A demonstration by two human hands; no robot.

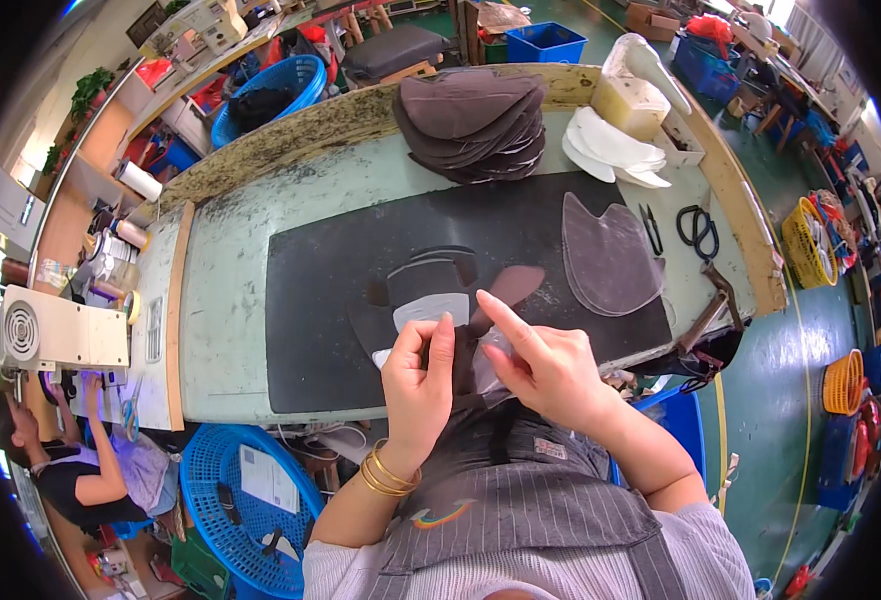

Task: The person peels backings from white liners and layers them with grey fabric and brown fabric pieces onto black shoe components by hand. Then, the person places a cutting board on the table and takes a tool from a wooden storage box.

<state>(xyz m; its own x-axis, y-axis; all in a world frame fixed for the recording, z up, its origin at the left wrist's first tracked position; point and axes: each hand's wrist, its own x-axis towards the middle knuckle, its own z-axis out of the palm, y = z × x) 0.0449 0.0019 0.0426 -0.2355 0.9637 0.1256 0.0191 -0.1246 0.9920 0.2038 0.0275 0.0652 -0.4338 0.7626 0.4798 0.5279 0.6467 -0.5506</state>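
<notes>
In the middle of the bench, a dark brown cut piece with a pale grey patch (430,310) lies on a black mat (315,300). My left hand (415,385) is over its near edge, fingers curled and thumb upright; whatever they hold is hidden. A small white edge shows beside them. My right hand (560,375) hovers to the right, index finger stretched out and thumb apart from it, the other fingers mostly hidden. Beyond its fingertip lies a reddish-brown piece (518,286). Under that hand is part of a shiny greyish piece (488,372).
Farther right are a clear-covered brown piece (610,255), a slim pointed black tool (651,230) and black-handled scissors (698,235). A stack of brown pieces (470,125) and white pieces (610,150) stand at the back. A blue basket (200,480) is below left; another person (90,460) sits beyond it.
</notes>
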